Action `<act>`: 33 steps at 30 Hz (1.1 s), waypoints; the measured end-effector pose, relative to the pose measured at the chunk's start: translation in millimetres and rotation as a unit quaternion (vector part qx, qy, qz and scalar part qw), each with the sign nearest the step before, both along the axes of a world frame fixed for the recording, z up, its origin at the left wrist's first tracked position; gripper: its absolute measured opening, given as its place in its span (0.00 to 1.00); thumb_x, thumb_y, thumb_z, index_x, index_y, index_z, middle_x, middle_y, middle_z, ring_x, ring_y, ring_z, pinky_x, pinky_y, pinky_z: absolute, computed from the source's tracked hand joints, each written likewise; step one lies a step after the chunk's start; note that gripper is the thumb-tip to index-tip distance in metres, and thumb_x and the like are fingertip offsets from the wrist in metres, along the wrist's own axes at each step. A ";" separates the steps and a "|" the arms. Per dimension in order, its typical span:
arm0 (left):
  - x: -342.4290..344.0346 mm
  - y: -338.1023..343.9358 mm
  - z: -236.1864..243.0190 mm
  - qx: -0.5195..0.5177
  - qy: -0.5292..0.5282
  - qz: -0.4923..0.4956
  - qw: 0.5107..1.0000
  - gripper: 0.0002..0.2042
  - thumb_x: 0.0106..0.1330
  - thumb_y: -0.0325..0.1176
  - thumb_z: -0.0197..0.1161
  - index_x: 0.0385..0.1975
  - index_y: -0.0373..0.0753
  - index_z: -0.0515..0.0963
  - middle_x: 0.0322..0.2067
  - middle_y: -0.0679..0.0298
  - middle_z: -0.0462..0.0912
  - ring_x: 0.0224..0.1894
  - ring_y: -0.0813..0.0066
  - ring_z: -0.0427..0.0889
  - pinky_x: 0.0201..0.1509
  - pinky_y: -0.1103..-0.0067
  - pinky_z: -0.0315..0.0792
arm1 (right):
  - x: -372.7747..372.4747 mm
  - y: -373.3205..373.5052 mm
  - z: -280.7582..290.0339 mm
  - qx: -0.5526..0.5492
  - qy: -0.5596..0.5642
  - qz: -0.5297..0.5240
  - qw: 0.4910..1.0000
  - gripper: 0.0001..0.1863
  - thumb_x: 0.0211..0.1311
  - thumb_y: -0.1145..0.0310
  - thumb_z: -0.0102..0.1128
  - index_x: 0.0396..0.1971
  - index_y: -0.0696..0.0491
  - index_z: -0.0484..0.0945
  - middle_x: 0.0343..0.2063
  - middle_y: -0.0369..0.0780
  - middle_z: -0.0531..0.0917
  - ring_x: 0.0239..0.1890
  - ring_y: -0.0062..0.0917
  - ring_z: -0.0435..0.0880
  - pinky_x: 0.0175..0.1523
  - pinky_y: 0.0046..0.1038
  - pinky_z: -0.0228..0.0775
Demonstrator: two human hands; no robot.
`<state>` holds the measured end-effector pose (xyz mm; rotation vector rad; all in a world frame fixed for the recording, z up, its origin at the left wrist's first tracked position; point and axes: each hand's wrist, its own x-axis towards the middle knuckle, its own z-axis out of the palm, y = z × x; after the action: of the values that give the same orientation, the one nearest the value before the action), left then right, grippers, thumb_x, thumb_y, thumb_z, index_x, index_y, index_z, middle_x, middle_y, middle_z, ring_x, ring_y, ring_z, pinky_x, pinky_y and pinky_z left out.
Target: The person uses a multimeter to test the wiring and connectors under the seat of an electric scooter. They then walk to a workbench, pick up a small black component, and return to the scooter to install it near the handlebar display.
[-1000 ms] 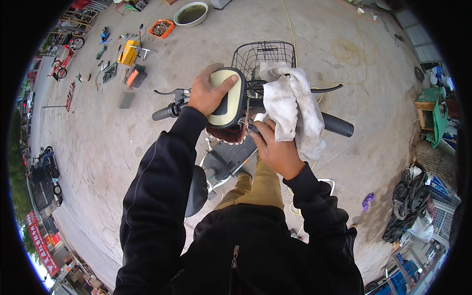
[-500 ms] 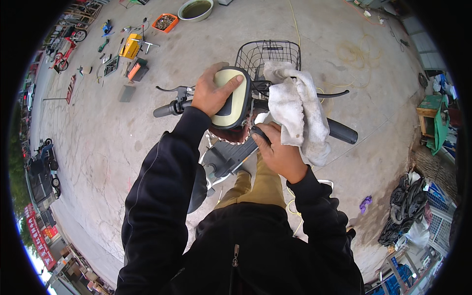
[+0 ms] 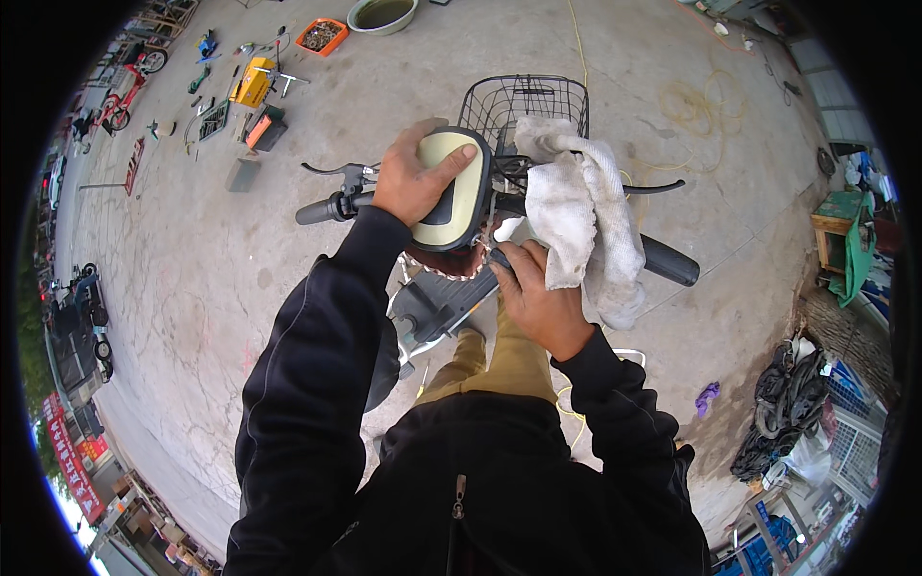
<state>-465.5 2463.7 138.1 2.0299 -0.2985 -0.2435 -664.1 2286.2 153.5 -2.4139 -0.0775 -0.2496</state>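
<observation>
My left hand [image 3: 411, 184] clasps a rounded cream-and-black padded piece [image 3: 448, 234], its thumb lying across the top. Below that piece shows a dark red-brown part [image 3: 444, 263] with a pale ridged edge. My right hand [image 3: 545, 305] is closed, pinching a small black item [image 3: 498, 257] at the piece's lower right corner; its kind is hard to make out. Both hands are over the handlebar of a two-wheeler, between its left grip [image 3: 322, 211] and right grip [image 3: 669, 262]. A greyish-white cloth [image 3: 562, 216] drapes over the bar beside my right hand.
A black wire basket [image 3: 526, 94] is fixed ahead of the handlebar. On the concrete at far left are a yellow box [image 3: 254, 83], an orange tray of small parts [image 3: 323, 36] and a basin [image 3: 382, 15]. Dark tubing [image 3: 780, 394] is heaped at right.
My right hand has shifted and turned slightly, still pinching the small black item. The left hand keeps its hold on the padded piece. The whole view has moved a little.
</observation>
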 end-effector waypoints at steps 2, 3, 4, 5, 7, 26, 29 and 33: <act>0.2 -0.2 -0.2 0.009 -0.012 -0.005 1.000 0.36 0.67 0.53 0.79 0.63 0.29 0.80 0.53 0.43 0.88 0.53 0.55 0.90 0.60 0.66 0.82 | 0.6 -0.7 -1.8 0.049 0.013 0.001 0.999 0.16 0.74 0.64 0.69 0.52 0.59 0.85 0.38 0.46 0.84 0.40 0.46 0.83 0.47 0.43 0.75; 0.2 0.1 0.0 0.017 -0.019 -0.010 1.000 0.35 0.68 0.51 0.79 0.64 0.29 0.80 0.51 0.45 0.89 0.52 0.60 0.90 0.59 0.68 0.82 | 1.8 -1.4 -2.8 0.084 0.020 0.005 0.996 0.16 0.75 0.64 0.69 0.52 0.59 0.85 0.38 0.46 0.84 0.40 0.46 0.83 0.47 0.43 0.75; 0.4 0.1 0.2 0.024 -0.025 -0.014 0.999 0.34 0.69 0.49 0.78 0.65 0.29 0.79 0.50 0.47 0.90 0.50 0.65 0.91 0.57 0.71 0.83 | 2.6 -1.7 -3.5 0.119 0.031 0.002 0.992 0.16 0.75 0.63 0.69 0.52 0.59 0.85 0.38 0.47 0.84 0.40 0.46 0.83 0.47 0.43 0.75; 0.5 0.1 0.6 0.020 -0.027 -0.015 0.999 0.34 0.69 0.49 0.78 0.65 0.29 0.79 0.50 0.47 0.90 0.50 0.65 0.91 0.57 0.71 0.83 | 3.1 -2.1 -3.9 0.117 0.033 0.008 0.993 0.16 0.76 0.63 0.68 0.52 0.60 0.85 0.38 0.47 0.84 0.40 0.46 0.83 0.47 0.43 0.75; 0.4 0.1 1.9 0.013 -0.029 -0.018 0.999 0.33 0.70 0.49 0.78 0.65 0.29 0.79 0.50 0.47 0.90 0.49 0.65 0.91 0.56 0.71 0.83 | 3.5 -2.4 -3.7 0.110 0.047 0.009 0.993 0.16 0.77 0.63 0.67 0.53 0.60 0.84 0.38 0.47 0.84 0.40 0.45 0.84 0.48 0.42 0.76; -3.7 -0.8 4.2 -0.045 0.015 0.008 0.999 0.31 0.65 0.50 0.80 0.58 0.30 0.83 0.50 0.46 0.89 0.52 0.56 0.90 0.60 0.66 0.82 | 7.4 -2.0 13.4 -0.096 -0.038 0.022 0.994 0.13 0.68 0.66 0.74 0.47 0.55 0.85 0.37 0.42 0.84 0.39 0.42 0.84 0.47 0.41 0.76; -2.6 -1.4 3.7 -0.049 0.017 0.008 0.999 0.31 0.65 0.51 0.80 0.58 0.30 0.83 0.50 0.46 0.89 0.52 0.56 0.90 0.60 0.66 0.82 | 9.4 -3.2 11.7 -0.078 -0.036 0.023 0.996 0.13 0.68 0.66 0.74 0.47 0.55 0.85 0.38 0.43 0.84 0.39 0.42 0.84 0.47 0.41 0.76; -1.2 -0.6 3.4 -0.061 0.041 0.004 0.997 0.31 0.66 0.50 0.81 0.59 0.31 0.83 0.49 0.47 0.90 0.51 0.58 0.91 0.59 0.68 0.82 | 7.7 -6.2 10.1 -0.040 -0.031 0.028 0.998 0.13 0.68 0.65 0.74 0.47 0.55 0.85 0.37 0.43 0.83 0.39 0.42 0.84 0.46 0.42 0.76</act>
<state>-466.7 2463.1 141.5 1.8942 -0.2479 -0.2955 -656.3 2280.0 163.7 -2.4785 -0.1855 -0.3008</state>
